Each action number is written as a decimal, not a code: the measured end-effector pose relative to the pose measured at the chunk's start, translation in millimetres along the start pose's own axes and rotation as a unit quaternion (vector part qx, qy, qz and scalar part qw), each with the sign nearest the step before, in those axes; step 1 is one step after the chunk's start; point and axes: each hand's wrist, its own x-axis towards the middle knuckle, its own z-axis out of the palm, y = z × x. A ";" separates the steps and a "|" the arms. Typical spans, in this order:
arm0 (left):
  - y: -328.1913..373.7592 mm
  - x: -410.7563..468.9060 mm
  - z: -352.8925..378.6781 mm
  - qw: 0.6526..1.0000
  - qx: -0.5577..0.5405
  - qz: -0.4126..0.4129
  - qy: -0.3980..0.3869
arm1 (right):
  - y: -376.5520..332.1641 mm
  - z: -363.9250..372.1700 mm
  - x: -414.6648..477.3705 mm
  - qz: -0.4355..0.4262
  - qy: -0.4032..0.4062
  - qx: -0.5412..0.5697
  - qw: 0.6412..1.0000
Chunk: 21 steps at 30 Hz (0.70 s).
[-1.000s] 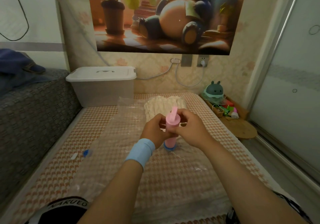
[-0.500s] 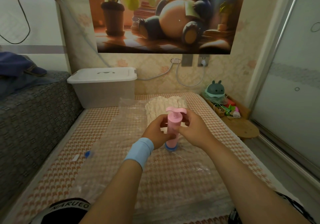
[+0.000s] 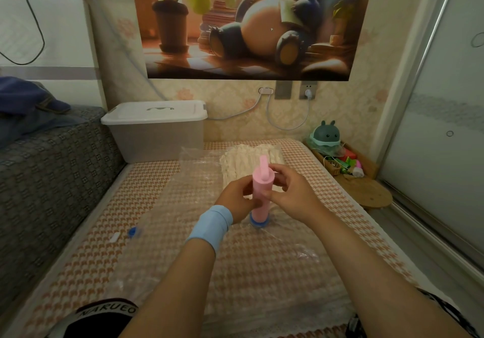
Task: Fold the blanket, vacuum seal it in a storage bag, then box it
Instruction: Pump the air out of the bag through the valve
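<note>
A pink hand pump [image 3: 262, 193] stands upright on the blue valve [image 3: 258, 224] of a clear storage bag [image 3: 183, 233] spread over the patterned mat. A folded cream blanket [image 3: 243, 165] lies inside the bag at its far end. My left hand [image 3: 235, 199], with a blue wristband, grips the pump barrel from the left. My right hand [image 3: 288, 193] grips the barrel from the right, thumb on its side and fingers curled near its top. The pink plunger rod sticks up out of the barrel.
A lidded translucent plastic box [image 3: 157, 138] sits at the mat's far left by the wall. A blue cap [image 3: 132, 232] and a white clip [image 3: 115, 237] lie on the bag's left part. Grey sofa [image 3: 52, 180] left; wooden stool [image 3: 366, 193] and sliding door [image 3: 445, 154] right.
The plunger rod's height above the barrel has shifted between frames while both hands stayed on the pump. The pump has not left the valve.
</note>
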 end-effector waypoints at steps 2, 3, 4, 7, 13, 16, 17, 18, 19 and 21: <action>0.9 -1.0 2.3 0.999 0.010 -0.006 0.033 | 0.1 1.9 -1.8 0.001 -0.007 -0.001 1.000; 1.4 -1.9 4.3 0.999 0.012 -0.010 0.047 | -0.6 3.2 -3.1 0.005 -0.006 -0.001 1.000; 1.4 -2.4 6.4 0.998 0.011 -0.015 0.056 | -1.0 4.7 -3.9 0.010 -0.004 0.000 1.000; -0.2 -2.2 8.2 0.998 -0.007 -0.023 0.051 | 0.1 6.8 -2.0 0.015 0.022 0.006 1.000; 0.5 0.0 7.9 0.999 -0.035 0.019 0.032 | 4.7 3.7 3.5 0.015 0.021 0.017 1.000; 1.1 -0.5 11.0 0.997 -0.042 -0.002 0.068 | 2.1 7.8 1.6 0.014 0.014 0.010 1.000; 1.1 -0.9 12.4 0.996 -0.042 -0.007 0.077 | 1.0 8.9 0.5 0.014 0.017 0.004 1.000; 1.1 -1.2 13.7 0.996 -0.040 -0.010 0.079 | 0.9 9.4 0.4 0.010 0.022 -0.001 1.000; 1.6 -1.8 14.6 0.996 -0.040 -0.011 0.074 | 0.9 9.0 0.8 0.005 0.024 -0.005 1.000; 1.1 -2.3 14.4 0.998 -0.045 -0.009 0.053 | 0.5 6.9 1.3 -0.001 0.021 -0.004 1.000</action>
